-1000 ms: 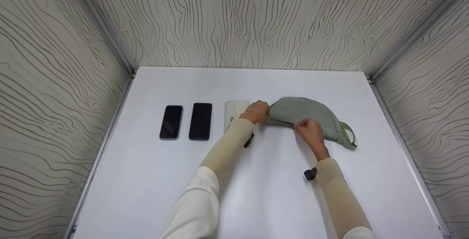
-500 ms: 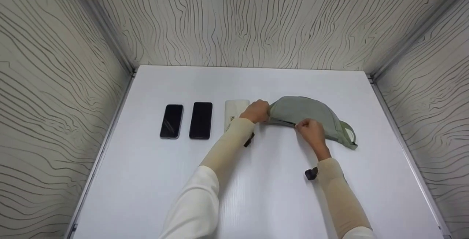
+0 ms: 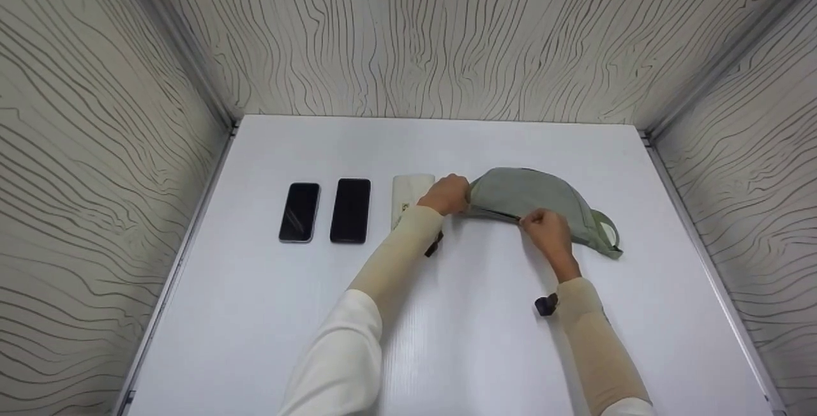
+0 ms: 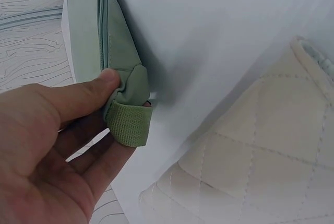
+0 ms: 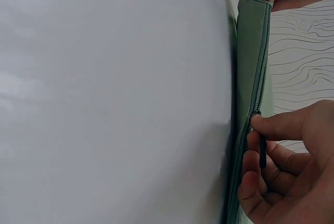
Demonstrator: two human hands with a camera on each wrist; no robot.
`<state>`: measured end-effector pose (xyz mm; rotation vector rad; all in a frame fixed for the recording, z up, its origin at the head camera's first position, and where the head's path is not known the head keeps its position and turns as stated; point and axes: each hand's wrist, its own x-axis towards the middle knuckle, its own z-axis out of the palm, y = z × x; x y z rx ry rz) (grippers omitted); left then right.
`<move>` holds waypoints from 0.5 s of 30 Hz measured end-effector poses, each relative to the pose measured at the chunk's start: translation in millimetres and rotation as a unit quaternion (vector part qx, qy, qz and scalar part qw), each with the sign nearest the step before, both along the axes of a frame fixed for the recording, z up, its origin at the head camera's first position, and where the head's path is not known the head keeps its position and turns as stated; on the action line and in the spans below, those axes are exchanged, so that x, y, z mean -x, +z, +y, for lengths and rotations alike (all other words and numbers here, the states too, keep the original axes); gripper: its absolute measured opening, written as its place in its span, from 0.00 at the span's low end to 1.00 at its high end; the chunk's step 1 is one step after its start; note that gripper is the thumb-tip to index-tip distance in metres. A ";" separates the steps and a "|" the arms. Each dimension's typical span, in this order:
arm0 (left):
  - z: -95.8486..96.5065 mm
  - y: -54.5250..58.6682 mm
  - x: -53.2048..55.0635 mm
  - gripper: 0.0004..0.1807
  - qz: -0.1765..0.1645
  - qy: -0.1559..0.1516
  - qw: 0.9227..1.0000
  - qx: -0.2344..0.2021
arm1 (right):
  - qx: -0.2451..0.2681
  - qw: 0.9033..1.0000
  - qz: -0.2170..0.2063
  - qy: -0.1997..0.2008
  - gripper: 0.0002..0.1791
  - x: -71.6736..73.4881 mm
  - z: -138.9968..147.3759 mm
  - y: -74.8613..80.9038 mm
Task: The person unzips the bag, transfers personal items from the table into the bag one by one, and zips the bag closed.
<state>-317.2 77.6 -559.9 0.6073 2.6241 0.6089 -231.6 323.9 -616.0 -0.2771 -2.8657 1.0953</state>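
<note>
A white left sleeve (image 3: pixel 335 365) is running off the bottom edge, and only a scrap of the right sleeve (image 3: pixel 627 407) is showing at the corner of the person's reach. Beige coverings (image 3: pixel 603 355) are wrapping both forearms. A small black device (image 3: pixel 546 305) is sitting by the right wrist; its partner (image 3: pixel 434 245) is mostly hiding behind the left forearm.

Past it, the right hand (image 3: pixel 550 234) is pinching the zipper pull (image 5: pixel 263 151) between thumb and forefinger, the other fingers curling loosely beneath; the dark tab is poking out below the forefinger. The zipper (image 5: pixel 261 72) is running along the near edge of the green bag (image 3: pixel 533 196), which is lying on the right half of the white tabletop (image 3: pixel 459 352). What is inside the bag is staying out of sight.

The left hand (image 3: pixel 447 194) is clamping the bag's left end, thumb pressing on the fabric and fingers tucking behind it, beside a strip of green strap (image 4: pixel 129 124). From above, those fingertips are hiding; the left wrist view is showing them partly.

Left of the bag, a cream pouch (image 3: pixel 413 189) is lying with its lower part hiding under the forearm, its lettering being too small to read. Two dark phones, a left one (image 3: pixel 300 212) and a right one (image 3: pixel 350 210), are lying farther left. Behind everything, a wood-patterned wall (image 3: pixel 408 33) is rising beyond the top edge.
</note>
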 end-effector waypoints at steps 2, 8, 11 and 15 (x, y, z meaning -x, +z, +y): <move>0.1 -0.2 0.4 0.05 -0.002 -0.002 1.000 0.001 | 0.001 1.000 -0.002 -0.001 0.12 -0.2 1.0 0.1; 1.0 -1.4 0.5 0.10 0.002 -0.011 1.000 0.005 | 0.002 1.000 0.002 -0.001 0.11 -1.2 3.6 -0.5; 1.5 -2.2 0.5 0.10 0.005 -0.008 1.000 0.005 | 0.001 1.000 0.003 -0.005 0.11 -1.7 4.9 -1.2; 2.0 -2.6 0.3 0.09 0.007 -0.001 1.000 0.000 | -0.002 1.000 -0.001 -0.010 0.11 -2.0 6.6 -2.5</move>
